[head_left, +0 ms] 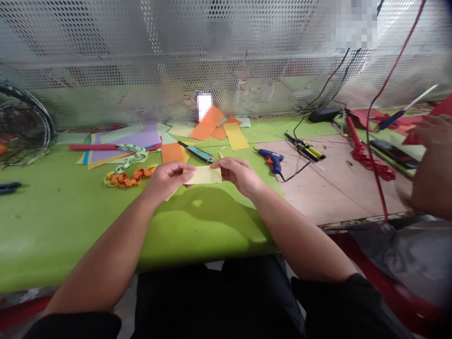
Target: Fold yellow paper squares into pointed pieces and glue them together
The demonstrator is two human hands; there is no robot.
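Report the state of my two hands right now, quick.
Left hand: closed, holding the left end of the pale yellow paper.
Right hand: closed, holding its right end.

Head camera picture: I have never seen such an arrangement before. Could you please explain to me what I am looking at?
There is no machine here, only a person's two bare hands. The single picture comes from a camera worn on that person's head, looking forward and down. The left hand and the right hand together hold a piece of pale yellow paper over a green table surface. Farther back lie coloured paper sheets and what looks like a teal-and-black cutter. An orange paper chain lies to the left, and a blue glue gun to the right. At the right edge, another person's hand shows, blurred.
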